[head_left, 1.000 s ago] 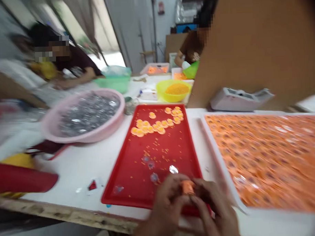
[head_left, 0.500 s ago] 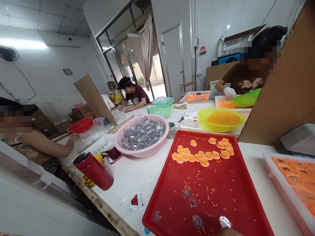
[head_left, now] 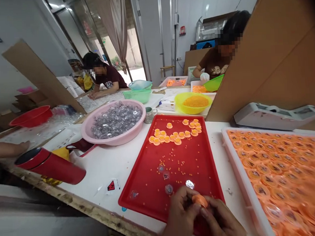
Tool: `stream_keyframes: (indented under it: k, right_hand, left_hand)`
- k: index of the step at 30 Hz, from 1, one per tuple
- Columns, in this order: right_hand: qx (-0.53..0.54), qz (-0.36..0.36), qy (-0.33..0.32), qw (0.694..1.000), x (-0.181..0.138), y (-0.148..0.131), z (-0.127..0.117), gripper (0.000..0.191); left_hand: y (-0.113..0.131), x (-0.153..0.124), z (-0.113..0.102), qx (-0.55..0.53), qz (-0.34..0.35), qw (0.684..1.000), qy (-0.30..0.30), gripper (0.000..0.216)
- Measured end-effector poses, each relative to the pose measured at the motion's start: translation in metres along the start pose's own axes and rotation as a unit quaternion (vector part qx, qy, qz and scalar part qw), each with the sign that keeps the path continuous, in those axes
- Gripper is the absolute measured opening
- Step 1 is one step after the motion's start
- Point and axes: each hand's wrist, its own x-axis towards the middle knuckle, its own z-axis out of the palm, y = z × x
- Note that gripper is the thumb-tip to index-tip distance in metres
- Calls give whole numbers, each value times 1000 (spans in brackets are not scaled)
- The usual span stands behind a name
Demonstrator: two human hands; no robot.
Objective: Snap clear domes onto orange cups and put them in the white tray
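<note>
A small round orange plastic piece point(head_left: 199, 200) is pinched between the fingers of both hands, above the near end of a red tray point(head_left: 147, 190). My left hand point(head_left: 182, 213) grips it from the left, thumb and fingers closed. My right hand point(head_left: 220, 215) holds it from the right, also closed. On the tray's far half sit several orange cup-shaped pieces point(head_left: 177, 140) with yellow in them. Tiny orange beads are scattered around the middle. Several clear round domes point(head_left: 168, 189) lie nearer me, and a shiny one point(head_left: 189, 184) is just beyond my left fingers.
To the right a white tray point(head_left: 242, 190) holds rows of orange discs. A pink basin point(head_left: 85, 129) of clear pieces stands left, a red flask point(head_left: 68, 167) nearer me. Behind are a yellow bowl point(head_left: 179, 103) of beads and a cardboard divider point(head_left: 251, 77). Co-workers point(head_left: 112, 76) sit across the table.
The view has turned right and down. Both hands now show, gripping the orange piece; before, only part of a hand appeared at the bottom edge. More of the white tray is visible.
</note>
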Motion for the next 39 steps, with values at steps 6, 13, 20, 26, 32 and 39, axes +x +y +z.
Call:
stream_keyframes:
  k: [6, 13, 20, 26, 32, 39]
  right_hand:
    - [39, 0, -24, 999, 8, -28, -4, 18]
    - [-17, -82, -91, 992, 5, -49, -33, 24]
    - [-20, -115, -83, 990, 0, -52, -33, 30]
    - [-100, -150, -75, 981, -2, -60, -36, 31]
    - [-167, -190, -48, 966, -7, -51, -28, 25]
    - [-126, -73, -16, 989, 0, -23, -19, 16]
  left_hand:
    - [22, -1, -7, -4, -46, 999, -14, 30]
    - [38, -5, -4, 130, 16, 989, -67, 17]
    - [36, -9, -5, 236, 122, 960, -94, 19]
    - [46, -12, -2, 318, 229, 911, -128, 24]
    - [33, -14, -3, 335, 210, 912, -109, 22]
    - [30, 11, -11, 414, 141, 877, -199, 21]
